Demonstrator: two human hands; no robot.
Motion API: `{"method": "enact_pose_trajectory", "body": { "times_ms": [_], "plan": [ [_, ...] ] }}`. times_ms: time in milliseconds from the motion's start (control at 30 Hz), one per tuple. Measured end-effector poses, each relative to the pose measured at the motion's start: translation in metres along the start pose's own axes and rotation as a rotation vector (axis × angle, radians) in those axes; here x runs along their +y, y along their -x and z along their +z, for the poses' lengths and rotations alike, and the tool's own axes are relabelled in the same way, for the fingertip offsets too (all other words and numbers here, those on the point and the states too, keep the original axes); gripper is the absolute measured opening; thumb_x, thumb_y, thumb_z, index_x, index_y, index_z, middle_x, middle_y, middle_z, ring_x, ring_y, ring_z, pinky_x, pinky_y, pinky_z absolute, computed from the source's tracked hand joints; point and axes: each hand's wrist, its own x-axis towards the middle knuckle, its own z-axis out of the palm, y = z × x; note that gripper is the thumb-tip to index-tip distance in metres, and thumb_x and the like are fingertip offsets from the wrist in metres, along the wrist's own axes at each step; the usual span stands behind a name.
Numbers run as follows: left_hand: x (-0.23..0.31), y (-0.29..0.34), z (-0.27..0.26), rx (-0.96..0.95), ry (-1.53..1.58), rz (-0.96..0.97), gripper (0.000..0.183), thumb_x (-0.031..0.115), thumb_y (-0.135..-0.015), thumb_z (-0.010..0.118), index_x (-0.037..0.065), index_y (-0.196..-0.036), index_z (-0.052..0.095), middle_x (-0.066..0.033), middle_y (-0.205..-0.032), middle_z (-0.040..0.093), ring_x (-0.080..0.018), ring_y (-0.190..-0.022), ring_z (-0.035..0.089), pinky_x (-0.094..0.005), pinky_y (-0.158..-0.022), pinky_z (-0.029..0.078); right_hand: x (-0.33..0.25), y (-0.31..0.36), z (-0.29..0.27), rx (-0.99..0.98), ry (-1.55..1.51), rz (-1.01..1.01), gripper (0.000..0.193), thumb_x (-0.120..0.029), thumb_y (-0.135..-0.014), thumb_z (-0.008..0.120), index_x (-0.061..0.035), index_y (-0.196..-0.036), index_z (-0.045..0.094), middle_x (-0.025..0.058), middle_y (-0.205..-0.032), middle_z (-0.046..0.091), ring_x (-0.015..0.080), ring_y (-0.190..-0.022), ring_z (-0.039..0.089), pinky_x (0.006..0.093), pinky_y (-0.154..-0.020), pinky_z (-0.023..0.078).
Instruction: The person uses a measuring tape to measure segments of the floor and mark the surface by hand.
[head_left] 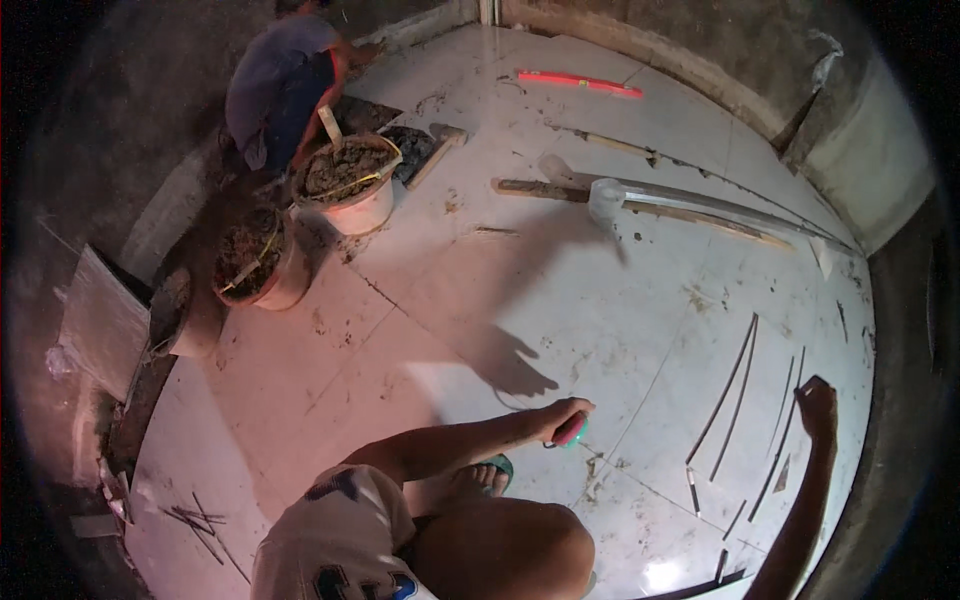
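Observation:
My left hand [566, 412] reaches out from my knee, its fingers wrapped round a small rounded pink-and-green tool [571, 431]. A dark loop shows beside that tool, whose kind I cannot make out. Over on the right, my right hand [817, 398] is closed with the fingers curled in, above the tiles. It is nearest to a thin dark strip [777, 455]; whether it grips the strip or something small is hidden. Further thin dark strips [735, 380] lie between my two hands, with a short dark-and-white piece [692, 490] at their near end.
Buckets of mortar [362, 208] [280, 285] stand at the left, by a crouching person [285, 90]. A hammer [438, 160] lies beside them. Across the far tiles lie a red spirit level [580, 82], wooden sticks and a long metal bar [720, 202]. A tile [100, 320] leans at the left wall.

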Motion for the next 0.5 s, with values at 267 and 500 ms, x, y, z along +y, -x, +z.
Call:
{"method": "enact_pose_trajectory", "body": {
  "times_ms": [267,500],
  "plan": [
    [0.027,-0.056,-0.002,0.481,-1.631,0.91,0.036,0.027,-0.079,0.055,-0.003,-0.099,0.048,-0.0204,-0.066,0.058,-0.0362,-0.06,0.059,-0.0443,-0.054,0.047,0.021,-0.013,0.078,-0.167,-0.432,0.242,0.018,-0.018,-0.075,0.067,-0.0043,-0.072,0.056,0.0082,-0.054,0.057,0.0154,-0.044,0.055,0.0305,-0.042,0.043],
    [0.039,-0.072,-0.014,0.514,-1.593,0.753,0.033,0.028,-0.08,0.055,-0.001,-0.093,0.052,-0.0212,-0.075,0.059,-0.0361,-0.073,0.06,-0.0482,-0.063,0.047,0.051,0.012,0.098,-0.212,-0.65,0.498,0.021,-0.023,-0.079,0.064,-0.0049,-0.077,0.053,0.0068,-0.055,0.056,0.016,-0.043,0.054,0.0283,-0.037,0.04]
  ]
}}
